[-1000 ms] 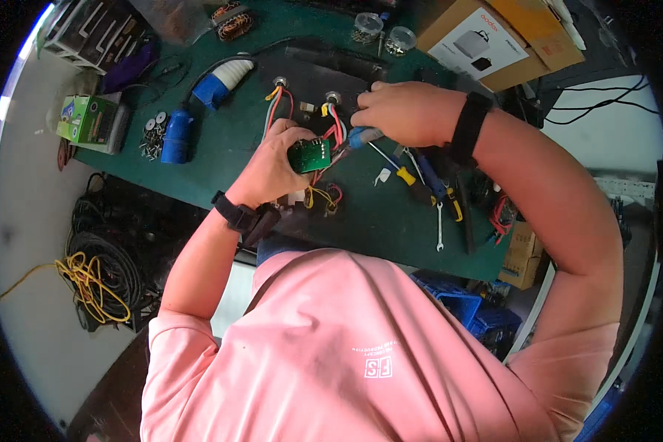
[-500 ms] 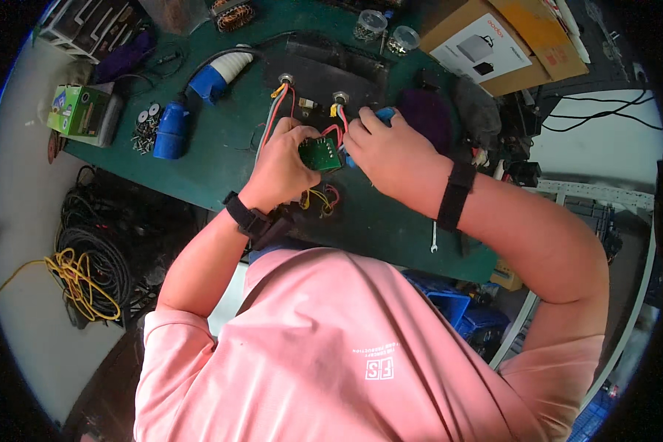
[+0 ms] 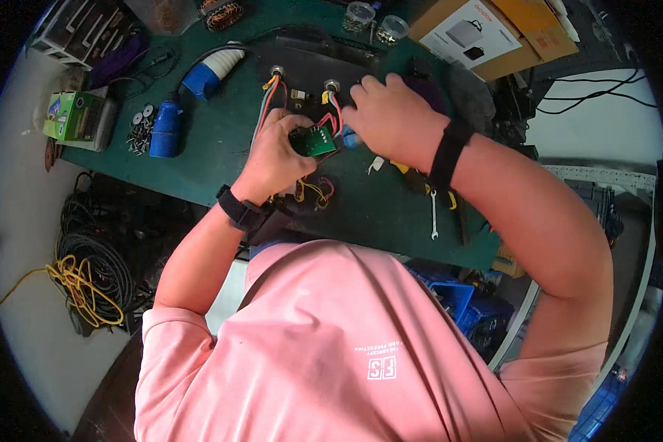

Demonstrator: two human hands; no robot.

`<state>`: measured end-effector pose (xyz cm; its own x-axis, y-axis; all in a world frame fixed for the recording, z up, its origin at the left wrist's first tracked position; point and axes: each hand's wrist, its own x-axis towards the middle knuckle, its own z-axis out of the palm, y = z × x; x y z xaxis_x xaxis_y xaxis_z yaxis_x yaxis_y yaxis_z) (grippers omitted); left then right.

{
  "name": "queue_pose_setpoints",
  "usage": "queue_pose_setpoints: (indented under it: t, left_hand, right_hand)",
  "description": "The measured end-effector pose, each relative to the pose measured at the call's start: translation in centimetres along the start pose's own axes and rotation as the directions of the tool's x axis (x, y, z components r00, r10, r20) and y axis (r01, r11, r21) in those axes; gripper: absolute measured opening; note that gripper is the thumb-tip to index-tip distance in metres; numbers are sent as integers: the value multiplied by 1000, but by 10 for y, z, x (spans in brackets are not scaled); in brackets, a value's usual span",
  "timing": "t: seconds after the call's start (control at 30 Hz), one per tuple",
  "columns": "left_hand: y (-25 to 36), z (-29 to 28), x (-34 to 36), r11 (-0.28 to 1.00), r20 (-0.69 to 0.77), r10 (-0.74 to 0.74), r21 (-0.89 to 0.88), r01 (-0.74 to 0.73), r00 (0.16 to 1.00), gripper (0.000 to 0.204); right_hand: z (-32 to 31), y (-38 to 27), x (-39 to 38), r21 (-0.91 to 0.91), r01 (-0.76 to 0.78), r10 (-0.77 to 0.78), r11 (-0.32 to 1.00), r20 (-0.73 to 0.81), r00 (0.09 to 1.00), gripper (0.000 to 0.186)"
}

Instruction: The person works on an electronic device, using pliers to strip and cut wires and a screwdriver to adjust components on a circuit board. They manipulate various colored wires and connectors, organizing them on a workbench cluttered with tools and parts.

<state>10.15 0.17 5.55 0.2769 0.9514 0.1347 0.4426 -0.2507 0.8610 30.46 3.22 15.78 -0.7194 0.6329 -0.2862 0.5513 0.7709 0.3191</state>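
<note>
My left hand (image 3: pixel 276 151) grips a small green circuit board (image 3: pixel 315 141), which has wires around its far side. My right hand (image 3: pixel 387 118) is curled just right of the board, on a blue tool (image 3: pixel 351 138) mostly hidden beneath the fingers. Red, white and yellow wires run up to two round metal connectors (image 3: pixel 277 74) on a dark panel (image 3: pixel 302 66). More loose yellow and red wires (image 3: pixel 313 191) lie below the board, partly behind my left hand.
Around the green bench (image 3: pixel 199 177) are a wrench (image 3: pixel 434 217), blue plugs (image 3: pixel 166 129), small screws (image 3: pixel 140 136), screw tubs (image 3: pixel 394 31), a cardboard box (image 3: pixel 486 37) and a green box (image 3: pixel 74 114). Coiled cables (image 3: pixel 88 280) lie left, blue crates (image 3: pixel 449 298) below.
Over the last second my right hand dipped down and left toward the board, then rose, fingers higher now. My left hand with the board shifted slightly, ending a little higher.
</note>
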Motion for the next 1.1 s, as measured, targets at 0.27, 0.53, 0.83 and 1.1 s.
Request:
queue_pose_setpoints:
  t: [0.27,0.53,0.83,1.1]
  left_hand:
    - [19,0,3,989,75,-119,100,112,990,53]
    - [-4,-4,13,971,144,-236,1,238,961,46]
    - [10,-9,13,923,166,-373,-33,383,913,45]
    - [4,12,2,990,-136,-54,125,71,989,49]
  right_hand:
    - [5,-19,-4,-124,-54,60,991,41,997,27]
    - [-8,-50,1,-198,-194,215,961,92,972,39]
    - [8,-69,6,-273,-261,314,926,171,934,44]
    - [1,-12,8,207,-176,93,962,357,929,30]
